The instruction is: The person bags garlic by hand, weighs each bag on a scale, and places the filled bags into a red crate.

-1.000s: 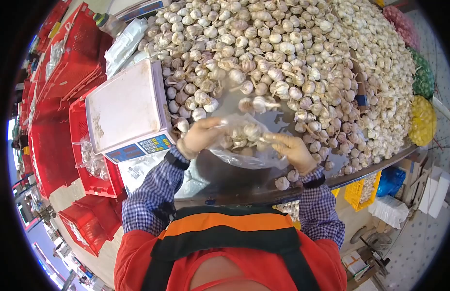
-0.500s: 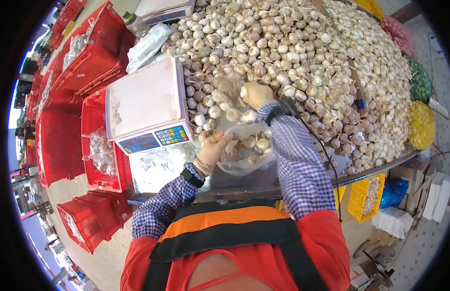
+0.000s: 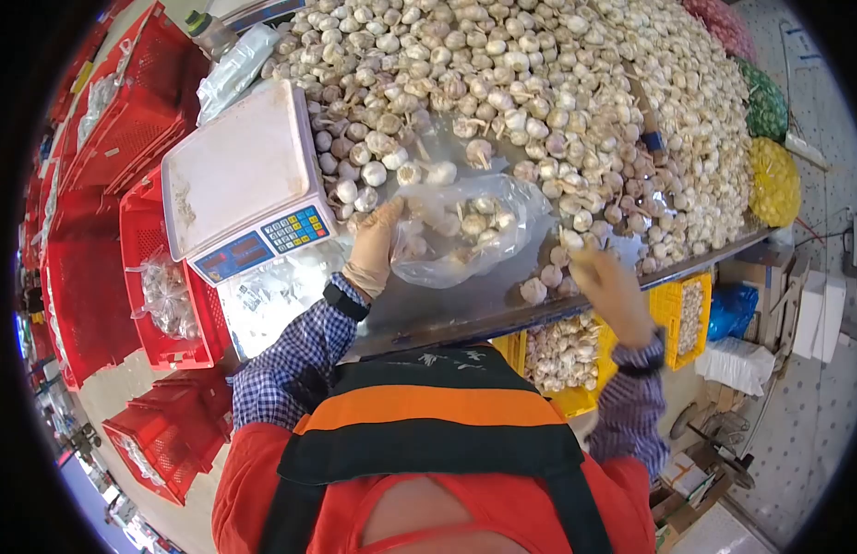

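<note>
Step in hand, my read: bagging loose garlic. Clear bag (image 3: pixel 447 266) is part filled, lying on the counter (image 3: pixel 419 323) just right of the scale (image 3: pixel 239 166), bulbs (image 3: pixel 484 222) visible through the film.

Left hand (image 3: pixel 373 247) sits between scale and bag, fingers closed on the bag's scale-side edge. Can't tell how wide the mouth is open.

Right hand (image 3: pixel 608 286) is off the bag, farther right of the scale, near a few stray bulbs (image 3: pixel 533 292) by the counter edge. It's motion-blurred: can't tell how far the fingers are open, or whether they have hold of a bulb.

Main garlic pile (image 3: pixel 530 74) spreads from the scale's right side away to the far right. Red crate (image 3: pixel 207 305) with bagged garlic (image 3: pixel 170 300) is left of the scale. Yellow crate (image 3: pixel 571 403) of garlic is below counter level, right of the scale.

Next move, as I judge it: if more bulbs go in, left fingers must keep their grip and hold the mouth clear, since thin film can fold over the opening. Right fingers would need a sure hold on single bulbs; those by the edge could roll off.

Vs half a second ago: right hand was past the bag, on a bulb in the pile; now it's down toward the near edge. Left hand has the bag in both. Bag now looks flatter, spread farther right of the scale.
</note>
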A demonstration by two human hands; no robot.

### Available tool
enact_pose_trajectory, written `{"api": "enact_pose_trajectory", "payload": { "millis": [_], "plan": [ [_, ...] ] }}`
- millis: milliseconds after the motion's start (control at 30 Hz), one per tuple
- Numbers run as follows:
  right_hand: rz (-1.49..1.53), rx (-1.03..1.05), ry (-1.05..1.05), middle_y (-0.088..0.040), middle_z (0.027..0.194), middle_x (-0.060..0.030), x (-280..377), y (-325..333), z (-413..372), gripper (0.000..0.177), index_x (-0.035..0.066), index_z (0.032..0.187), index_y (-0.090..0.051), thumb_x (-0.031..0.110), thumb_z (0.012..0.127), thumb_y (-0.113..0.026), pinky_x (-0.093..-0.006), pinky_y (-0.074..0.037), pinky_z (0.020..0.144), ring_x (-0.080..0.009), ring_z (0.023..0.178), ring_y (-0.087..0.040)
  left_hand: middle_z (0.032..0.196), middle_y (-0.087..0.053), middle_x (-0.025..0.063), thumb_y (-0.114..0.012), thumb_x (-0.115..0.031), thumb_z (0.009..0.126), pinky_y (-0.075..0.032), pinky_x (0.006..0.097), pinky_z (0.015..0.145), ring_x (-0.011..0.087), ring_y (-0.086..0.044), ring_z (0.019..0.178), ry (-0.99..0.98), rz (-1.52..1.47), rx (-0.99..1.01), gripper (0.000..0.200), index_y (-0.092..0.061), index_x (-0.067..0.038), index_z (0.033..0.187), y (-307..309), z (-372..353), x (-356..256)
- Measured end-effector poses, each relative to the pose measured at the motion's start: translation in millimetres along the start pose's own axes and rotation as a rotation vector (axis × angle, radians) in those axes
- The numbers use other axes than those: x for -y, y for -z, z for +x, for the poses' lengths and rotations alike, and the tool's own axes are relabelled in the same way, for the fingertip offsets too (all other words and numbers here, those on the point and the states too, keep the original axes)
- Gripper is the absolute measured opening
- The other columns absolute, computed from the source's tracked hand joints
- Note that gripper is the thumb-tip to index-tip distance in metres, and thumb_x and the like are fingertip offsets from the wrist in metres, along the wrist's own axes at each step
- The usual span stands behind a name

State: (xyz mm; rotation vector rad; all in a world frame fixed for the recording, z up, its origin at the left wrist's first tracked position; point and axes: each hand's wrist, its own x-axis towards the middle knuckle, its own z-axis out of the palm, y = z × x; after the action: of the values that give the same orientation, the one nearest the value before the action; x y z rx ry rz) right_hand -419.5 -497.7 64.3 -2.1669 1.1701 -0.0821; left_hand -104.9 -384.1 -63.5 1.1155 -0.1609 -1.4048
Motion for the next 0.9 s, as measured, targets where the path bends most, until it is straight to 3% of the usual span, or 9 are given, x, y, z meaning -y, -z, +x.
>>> {"api": "enact_pose_trajectory", "payload": {
  "millis": [100,233,300,367,433,500,700,833,900],
  "plan": [
    [0.297,-0.150,0.273,-0.063,0.086,-0.0119,44.4,-50.5,84.2,0.017,0.001,0.103,-0.062,0.011,0.089,-0.058,-0.0285,-0.046,0.066,-0.0200,0.073,-0.059,0.096,-0.066,0.0069,-0.049,-0.029,0.097,-0.055,0.0251,0.060,0.0158,-0.066,0.082,0.011,-0.044,0.040,0.033,-0.060,-0.001,0.109,-0.7,-3.8,4.7],
    [0.116,-0.188,0.268,-0.062,0.107,-0.0123,43.3,-108.1,206.3,0.045,0.007,0.117,-0.059,0.033,0.082,-0.068,-0.0321,-0.049,0.078,-0.0266,0.091,-0.062,0.090,-0.066,0.0005,-0.052,-0.032,0.096,-0.038,0.0203,0.044,0.0048,-0.050,0.052,-0.049,0.218,-0.010,0.030,-0.064,-0.005,0.103,3.4,-20.4,6.9],
    [-0.389,-0.085,0.131,-0.051,0.128,-0.0100,37.1,-140.5,239.7,0.061,0.014,0.122,-0.057,0.046,0.073,-0.072,-0.0408,-0.045,0.090,-0.0321,0.113,-0.052,0.085,-0.065,-0.0022,-0.053,-0.033,0.096,-0.030,0.0193,0.043,0.0027,-0.037,0.044,-0.007,0.253,-0.096,0.030,-0.065,-0.006,0.101,4.5,-34.0,11.4],
    [-0.394,-0.085,0.222,-0.046,0.133,-0.0093,48.2,-174.9,229.2,0.064,0.017,0.124,-0.057,0.048,0.070,-0.073,-0.0450,-0.042,0.093,-0.0335,0.117,-0.047,0.082,-0.066,-0.0024,-0.052,-0.033,0.096,-0.031,0.0190,0.043,0.0023,-0.039,0.046,-0.001,0.252,-0.134,0.030,-0.065,-0.006,0.102,4.2,-45.6,5.4],
    [-0.405,-0.064,0.308,-0.041,0.137,-0.0086,57.8,-190.9,222.4,0.067,0.020,0.125,-0.056,0.049,0.067,-0.074,-0.0491,-0.039,0.096,-0.0350,0.122,-0.042,0.081,-0.065,0.0004,-0.057,-0.033,0.093,-0.041,0.0200,0.051,0.0063,-0.055,0.062,0.075,0.112,-0.122,0.030,-0.066,-0.005,0.096,9.3,-55.6,6.4],
    [-0.332,0.057,0.129,-0.044,0.134,-0.0102,61.1,-190.8,222.3,0.064,0.024,0.123,-0.057,0.047,0.066,-0.075,-0.0547,-0.036,0.097,-0.0329,0.123,-0.039,0.087,-0.067,0.0033,-0.056,-0.032,0.094,-0.046,0.0214,0.058,0.0096,-0.059,0.068,0.075,0.065,-0.112,0.031,-0.065,-0.003,0.098,20.8,-56.4,10.7],
    [0.085,-0.119,0.236,-0.065,0.104,-0.0129,35.0,-126.9,210.0,0.050,0.007,0.111,-0.062,0.031,0.070,-0.078,-0.0372,-0.049,0.083,-0.0264,0.094,-0.062,0.095,-0.065,0.0045,-0.052,-0.029,0.095,-0.048,0.0243,0.068,0.0133,-0.060,0.079,0.075,-0.037,-0.101,0.031,-0.061,-0.002,0.107,28.3,-52.6,12.8],
    [0.831,0.264,0.037,-0.060,0.115,-0.0134,74.5,-106.4,133.6,0.065,0.005,0.125,-0.051,0.022,0.070,-0.081,-0.0291,-0.049,0.083,-0.0227,0.100,-0.060,0.096,-0.065,0.0004,-0.045,-0.035,0.098,-0.033,0.0187,0.045,0.0056,-0.047,0.056,0.115,-0.093,-0.185,0.034,-0.061,-0.008,0.111,32.7,-34.9,19.4],
    [0.663,0.328,0.148,-0.057,0.119,-0.0153,63.4,-135.4,115.1,0.069,0.006,0.128,-0.049,0.026,0.069,-0.080,-0.0311,-0.048,0.085,-0.0259,0.103,-0.059,0.095,-0.064,-0.0004,-0.046,-0.036,0.098,-0.035,0.0184,0.046,0.0056,-0.052,0.060,0.027,-0.197,-0.115,0.034,-0.061,-0.008,0.109,19.8,-35.3,9.0]
  ]
}}
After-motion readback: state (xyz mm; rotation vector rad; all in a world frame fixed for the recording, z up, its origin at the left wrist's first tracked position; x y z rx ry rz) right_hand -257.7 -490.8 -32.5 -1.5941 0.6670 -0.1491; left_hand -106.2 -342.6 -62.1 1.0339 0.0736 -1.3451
